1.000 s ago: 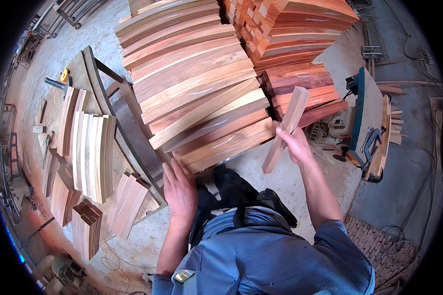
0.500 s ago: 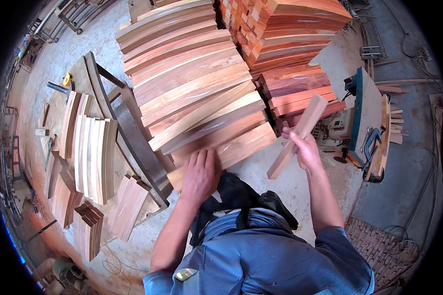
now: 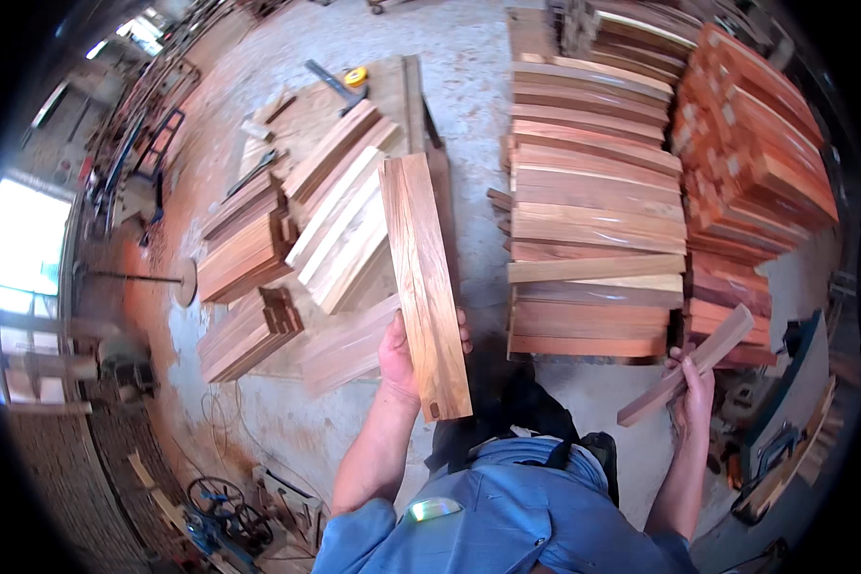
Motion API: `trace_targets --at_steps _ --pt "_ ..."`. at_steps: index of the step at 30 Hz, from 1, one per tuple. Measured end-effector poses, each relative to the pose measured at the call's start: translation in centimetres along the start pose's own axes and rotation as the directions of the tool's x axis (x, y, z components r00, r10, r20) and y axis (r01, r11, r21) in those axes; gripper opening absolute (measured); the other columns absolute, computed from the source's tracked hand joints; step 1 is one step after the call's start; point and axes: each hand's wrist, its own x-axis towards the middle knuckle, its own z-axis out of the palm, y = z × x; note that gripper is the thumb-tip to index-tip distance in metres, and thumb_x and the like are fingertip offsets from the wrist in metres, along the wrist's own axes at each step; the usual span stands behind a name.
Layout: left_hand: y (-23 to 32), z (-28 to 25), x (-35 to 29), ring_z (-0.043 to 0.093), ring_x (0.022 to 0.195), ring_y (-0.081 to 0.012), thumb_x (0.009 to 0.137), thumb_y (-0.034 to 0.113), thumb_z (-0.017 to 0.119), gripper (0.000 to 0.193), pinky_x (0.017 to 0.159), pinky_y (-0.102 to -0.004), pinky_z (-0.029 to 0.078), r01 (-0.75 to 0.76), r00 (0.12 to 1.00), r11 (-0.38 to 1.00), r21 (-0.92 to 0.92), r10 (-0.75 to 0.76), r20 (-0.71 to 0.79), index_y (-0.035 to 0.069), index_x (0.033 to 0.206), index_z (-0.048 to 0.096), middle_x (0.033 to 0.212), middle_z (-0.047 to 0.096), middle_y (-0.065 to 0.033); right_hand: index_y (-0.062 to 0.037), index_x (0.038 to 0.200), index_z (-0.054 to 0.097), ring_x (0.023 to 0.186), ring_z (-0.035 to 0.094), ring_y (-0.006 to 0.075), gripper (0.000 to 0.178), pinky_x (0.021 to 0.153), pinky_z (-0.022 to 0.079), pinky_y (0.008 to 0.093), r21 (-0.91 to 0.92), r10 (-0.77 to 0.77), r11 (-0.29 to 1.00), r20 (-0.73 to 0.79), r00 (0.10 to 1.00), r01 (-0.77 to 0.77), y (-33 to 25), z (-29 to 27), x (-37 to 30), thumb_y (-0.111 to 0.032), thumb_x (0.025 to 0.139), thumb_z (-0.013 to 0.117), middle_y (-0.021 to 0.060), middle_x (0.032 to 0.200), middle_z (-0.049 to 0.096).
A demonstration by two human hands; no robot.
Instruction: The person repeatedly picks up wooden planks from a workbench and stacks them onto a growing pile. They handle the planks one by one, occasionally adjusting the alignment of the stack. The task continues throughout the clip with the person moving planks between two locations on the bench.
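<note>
My left hand [image 3: 399, 356] is closed round a wide wooden board [image 3: 423, 268], its fingertips showing at the far edge. The board stands up lengthwise before me, brown with wavy grain and a small dark slot near its lower end. Off to the right, my right hand [image 3: 695, 392] grips a narrower, paler wooden strip [image 3: 729, 338] at its middle, tilted up to the right. Between my hands and farther out lies a long stack of curved wooden boards [image 3: 598, 225], one of them slightly askew on top.
On the left, a low worktable [image 3: 388, 86] carries several groups of cut boards [image 3: 249, 253], a yellow tape measure [image 3: 356, 77] and a dark square [image 3: 330, 81]. Reddish timber [image 3: 765, 163] is piled at the right. Nearby stands a machine with a flat top [image 3: 784, 392].
My left hand has lifted a board off the near end of the stack and brought it leftward. My view has turned left. The right hand still holds its strip.
</note>
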Motion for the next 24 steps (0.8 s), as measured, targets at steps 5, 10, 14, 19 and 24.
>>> trace_targets --at_steps 5,10,14,19,24 --pt "3.4 -0.2 -2.5 0.056 0.101 -0.0345 0.088 0.054 0.061 0.073 0.087 -0.0440 0.048 -0.096 0.993 0.993 0.064 0.100 -0.068 0.004 0.140 0.048 0.125 0.055 -0.0229 -0.0043 0.120 0.047 0.095 0.060 0.0193 0.030 0.078 0.052 0.0346 -0.071 0.014 0.997 0.087 0.996 -0.008 -1.0 4.0 0.1 -0.017 0.097 0.061 0.0129 0.114 0.062" --pt "6.1 -1.4 -4.3 0.057 0.102 -0.0349 0.090 0.057 0.057 0.074 0.086 -0.0456 0.049 -0.124 0.988 0.992 0.020 0.125 -0.087 0.004 0.140 0.047 0.126 0.055 -0.0232 -0.0056 0.113 0.049 0.088 0.063 0.0196 0.026 0.074 0.054 0.0347 -0.127 0.014 0.992 0.142 0.990 0.004 -1.9 9.8 -0.5 -0.021 0.097 0.062 0.0106 0.102 0.062" --pt "8.3 -2.7 -5.2 0.058 0.105 -0.0332 0.089 0.059 0.059 0.080 0.089 -0.0444 0.051 -0.109 0.994 0.994 -0.013 0.108 -0.014 0.001 0.142 0.045 0.129 0.055 -0.0215 -0.0041 0.114 0.048 0.074 0.063 0.0207 0.032 0.068 0.056 0.0370 -0.102 0.044 0.995 0.290 0.956 -0.014 -1.8 14.0 -0.6 -0.022 0.093 0.066 0.0097 0.086 0.059" --pt "10.0 -3.4 -6.4 0.060 0.107 -0.0315 0.087 0.062 0.062 0.087 0.091 -0.0432 0.052 -0.114 0.993 0.993 0.004 0.114 -0.010 0.000 0.144 0.043 0.132 0.055 -0.0187 0.0017 0.116 0.046 0.065 0.062 0.0218 0.035 0.064 0.059 0.0395 -0.074 0.143 0.990 0.487 0.861 -0.123 -2.5 23.4 -1.8 -0.002 0.084 0.061 0.0095 0.079 0.057" --pt "10.7 -3.0 -6.5 0.061 0.110 -0.0304 0.087 0.063 0.062 0.089 0.092 -0.0429 0.053 -0.069 0.997 0.996 0.063 0.072 -0.035 0.001 0.147 0.040 0.136 0.054 -0.0188 0.0018 0.112 0.060 0.078 0.066 0.0208 0.029 0.071 0.058 0.0344 -0.200 0.213 0.976 0.771 0.600 -0.090 -2.2 33.0 -2.2 -0.009 0.086 0.068 0.0128 0.096 0.066"
